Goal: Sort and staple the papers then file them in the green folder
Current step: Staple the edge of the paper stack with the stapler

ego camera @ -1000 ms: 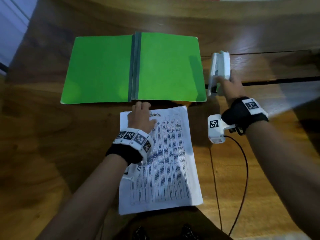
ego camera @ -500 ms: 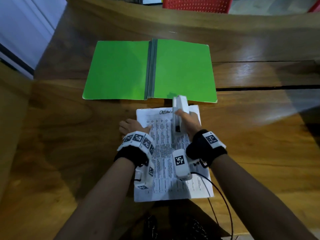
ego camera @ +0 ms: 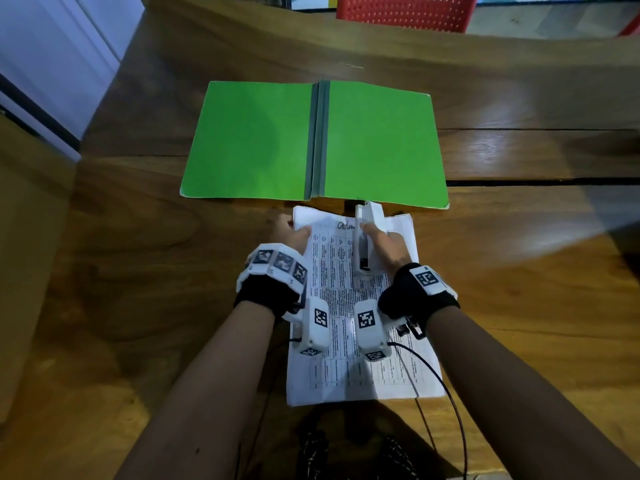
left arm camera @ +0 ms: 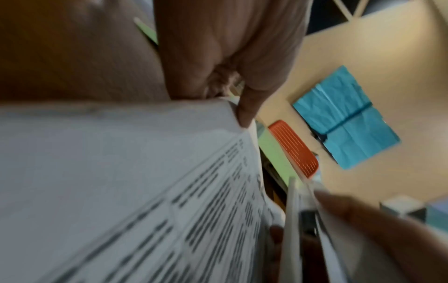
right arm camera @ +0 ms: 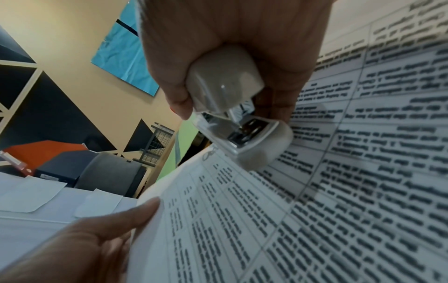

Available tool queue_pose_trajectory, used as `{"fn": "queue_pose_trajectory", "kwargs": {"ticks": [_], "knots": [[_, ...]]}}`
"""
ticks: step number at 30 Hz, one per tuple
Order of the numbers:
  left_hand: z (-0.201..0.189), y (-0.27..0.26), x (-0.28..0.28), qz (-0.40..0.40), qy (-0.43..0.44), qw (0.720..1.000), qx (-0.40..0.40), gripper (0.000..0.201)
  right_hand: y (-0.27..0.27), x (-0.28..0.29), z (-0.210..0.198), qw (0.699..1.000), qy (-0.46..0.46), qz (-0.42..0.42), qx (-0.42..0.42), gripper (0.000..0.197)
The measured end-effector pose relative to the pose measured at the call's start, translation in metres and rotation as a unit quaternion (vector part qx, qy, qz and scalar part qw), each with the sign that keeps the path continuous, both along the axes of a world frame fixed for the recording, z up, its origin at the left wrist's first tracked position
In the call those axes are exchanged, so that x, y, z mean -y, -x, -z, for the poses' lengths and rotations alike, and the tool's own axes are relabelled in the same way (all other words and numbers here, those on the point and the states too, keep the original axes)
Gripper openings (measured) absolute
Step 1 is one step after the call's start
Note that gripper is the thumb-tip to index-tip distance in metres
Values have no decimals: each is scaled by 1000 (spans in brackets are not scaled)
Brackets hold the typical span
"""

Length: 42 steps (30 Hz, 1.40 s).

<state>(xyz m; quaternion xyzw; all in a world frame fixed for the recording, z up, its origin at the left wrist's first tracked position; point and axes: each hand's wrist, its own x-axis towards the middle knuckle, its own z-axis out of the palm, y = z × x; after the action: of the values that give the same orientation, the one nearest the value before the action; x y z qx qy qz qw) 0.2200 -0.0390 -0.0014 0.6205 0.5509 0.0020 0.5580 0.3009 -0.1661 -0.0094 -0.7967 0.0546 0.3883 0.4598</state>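
Your right hand (ego camera: 382,245) is wrapped around a white stapler (ego camera: 367,237), thumb along its top, holding it just above the far end of the papers (ego camera: 349,341). In the right wrist view the stapler's mouth stands open over the printed sheet. Your left hand (ego camera: 289,233) pinches the far left corner of the papers between thumb and curled fingers, lifting that corner off the wood. The papers, printed with tables of text, lie at the near edge of the wooden tabletop (ego camera: 519,271), directly in front of you. The green folder (ego camera: 256,143) lies open and flat just beyond them, towards the far edge. A red chair (ego camera: 405,10) stands behind the tabletop.
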Motion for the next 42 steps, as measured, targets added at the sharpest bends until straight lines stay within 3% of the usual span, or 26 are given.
{"fn": "queue_pose_trajectory", "kwargs": {"ticks": [2,9,15,20,28,32,42], "knots": [[-3,2,-7,-9,24,999,34,37,1,0,1,1000,2,5,-9,68],[1,8,-9,-8,63,995,78,37,2,-14,-1,1000,-6,-1,-11,47],[7,13,-10,-38,57,991,114,34,-1,-61,-21,975,-165,124,83,29],[8,15,-11,-38,74,985,153,30,-11,-78,-25,953,-221,160,134,12],[11,9,-13,-9,75,977,197,14,-3,-85,-21,961,-204,57,176,5],[14,7,-10,-23,64,978,197,35,0,-90,-20,963,-185,77,180,8],[12,21,-25,73,36,977,199,28,4,-92,-29,965,-187,109,151,6]]}}
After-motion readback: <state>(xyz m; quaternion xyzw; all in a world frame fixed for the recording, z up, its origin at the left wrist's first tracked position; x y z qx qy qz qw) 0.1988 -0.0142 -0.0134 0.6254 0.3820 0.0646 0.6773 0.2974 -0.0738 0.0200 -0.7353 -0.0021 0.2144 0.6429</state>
